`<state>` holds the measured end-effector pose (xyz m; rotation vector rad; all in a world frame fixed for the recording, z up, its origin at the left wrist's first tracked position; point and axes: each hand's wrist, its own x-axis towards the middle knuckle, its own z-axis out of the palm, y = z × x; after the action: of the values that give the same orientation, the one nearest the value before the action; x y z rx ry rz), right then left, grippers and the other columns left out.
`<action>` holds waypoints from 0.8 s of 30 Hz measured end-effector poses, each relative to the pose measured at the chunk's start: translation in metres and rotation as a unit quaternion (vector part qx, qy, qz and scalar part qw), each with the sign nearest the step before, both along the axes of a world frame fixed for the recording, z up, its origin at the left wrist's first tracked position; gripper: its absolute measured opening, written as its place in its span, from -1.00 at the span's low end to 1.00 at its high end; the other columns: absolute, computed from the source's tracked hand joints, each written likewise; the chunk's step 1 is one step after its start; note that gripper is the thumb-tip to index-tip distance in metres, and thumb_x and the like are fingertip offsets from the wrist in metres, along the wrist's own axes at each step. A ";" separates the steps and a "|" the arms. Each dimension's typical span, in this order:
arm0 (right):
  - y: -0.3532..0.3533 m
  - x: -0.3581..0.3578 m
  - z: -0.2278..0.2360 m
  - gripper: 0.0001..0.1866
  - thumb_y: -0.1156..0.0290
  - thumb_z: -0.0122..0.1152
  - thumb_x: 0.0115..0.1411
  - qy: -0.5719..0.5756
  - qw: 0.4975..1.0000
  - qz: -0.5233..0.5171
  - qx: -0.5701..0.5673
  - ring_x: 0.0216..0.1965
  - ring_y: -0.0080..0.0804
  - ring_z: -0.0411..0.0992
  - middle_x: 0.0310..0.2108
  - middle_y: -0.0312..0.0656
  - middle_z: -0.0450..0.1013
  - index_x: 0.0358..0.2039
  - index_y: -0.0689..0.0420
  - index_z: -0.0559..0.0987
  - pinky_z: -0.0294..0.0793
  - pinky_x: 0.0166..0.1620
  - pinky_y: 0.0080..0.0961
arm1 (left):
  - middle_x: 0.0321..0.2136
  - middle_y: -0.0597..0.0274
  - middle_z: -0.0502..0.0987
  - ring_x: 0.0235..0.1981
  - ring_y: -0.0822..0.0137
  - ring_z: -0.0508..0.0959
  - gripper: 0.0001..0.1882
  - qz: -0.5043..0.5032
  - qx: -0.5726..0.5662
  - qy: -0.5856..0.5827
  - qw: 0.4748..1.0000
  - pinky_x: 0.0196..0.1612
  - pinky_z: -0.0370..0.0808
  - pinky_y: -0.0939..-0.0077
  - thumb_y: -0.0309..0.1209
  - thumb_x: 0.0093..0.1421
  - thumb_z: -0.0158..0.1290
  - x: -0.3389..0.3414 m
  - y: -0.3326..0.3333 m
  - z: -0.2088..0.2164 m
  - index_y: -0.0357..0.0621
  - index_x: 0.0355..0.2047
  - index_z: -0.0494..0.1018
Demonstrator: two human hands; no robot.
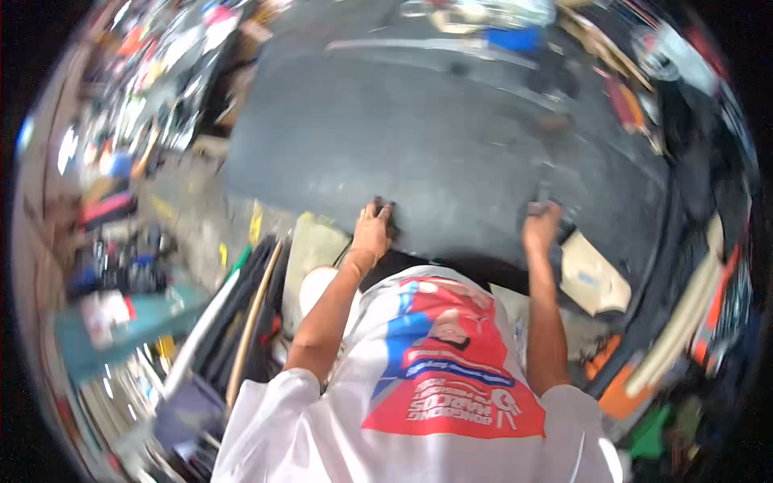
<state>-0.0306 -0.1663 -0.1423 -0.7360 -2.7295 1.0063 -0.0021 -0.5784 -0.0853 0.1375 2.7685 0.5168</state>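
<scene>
Bends over a desk (386, 133) with a dark grey top, just in front of both hands and spreading well beyond them. Rests the left hand (373, 234) at the near edge, fingers reaching forward and partly curled; cannot tell whether gripping anything, because of blur. Places the right hand (541, 229) well apart from the left, over the same side of the desk, with bent fingers near a small grey thing (544, 193), just beyond the knuckles and too blurred to name; cannot tell whether closed around it.

To the right of the right hand, just beside it, shows a beige piece (594, 275) with an irregular outline. Far beyond the hands, shows a blue thing (514, 39) and, nearer the middle, a long pale strip (398, 43). To the left of the left hand, shows concrete floor (189, 189) with yellow marks. Beside the left forearm, shows a rounded white thing (319, 291), and farther left, a slanting wooden stick (254, 322).
</scene>
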 end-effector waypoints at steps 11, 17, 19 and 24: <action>0.072 -0.059 -0.003 -0.13 -0.13 0.33 0.24 -0.006 0.970 -0.035 0.239 0.19 0.26 0.40 0.17 0.33 0.42 0.21 0.47 0.43 0.35 0.30 0.00 | -0.01 -0.32 0.57 0.08 -0.28 0.52 -0.41 0.227 0.080 -0.150 0.959 0.16 0.50 0.05 -0.45 0.09 0.15 0.210 -0.175 -0.060 -0.12 0.20 0.49; -0.134 -0.030 0.013 -0.18 -0.06 0.41 0.17 -0.048 0.994 0.022 0.096 0.20 0.24 0.40 0.19 0.27 0.44 0.23 0.35 0.47 0.33 0.32 -0.01 | 0.01 -0.30 0.59 0.05 -0.20 0.59 -0.50 0.277 0.142 -0.238 0.920 0.11 0.52 0.09 -0.36 0.11 0.14 0.222 -0.268 -0.073 -0.26 0.08 0.55; -0.195 -0.040 0.028 -0.23 0.01 0.43 0.18 -0.058 0.989 0.094 0.098 0.22 0.23 0.38 0.19 0.24 0.44 0.23 0.30 0.48 0.32 0.32 -0.01 | -0.04 -0.29 0.61 0.02 -0.18 0.61 -0.52 0.342 0.108 -0.113 0.927 0.08 0.55 0.13 -0.33 0.14 0.14 0.218 -0.319 -0.074 -0.23 0.07 0.56; -0.421 -0.078 0.068 -0.37 0.18 0.44 0.20 0.088 0.873 0.463 0.127 0.32 0.23 0.24 0.30 0.25 0.28 0.19 0.25 0.49 0.26 0.34 0.04 | -0.13 -0.27 0.64 -0.09 -0.13 0.66 -0.48 0.407 0.079 -0.131 0.901 0.02 0.58 0.14 -0.32 0.14 0.16 0.199 -0.396 -0.054 -0.24 0.12 0.54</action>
<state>-0.1088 -0.5875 -0.0743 0.7599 -2.9263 0.7172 0.1972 -0.9747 -0.1395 -1.0145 2.4037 0.8725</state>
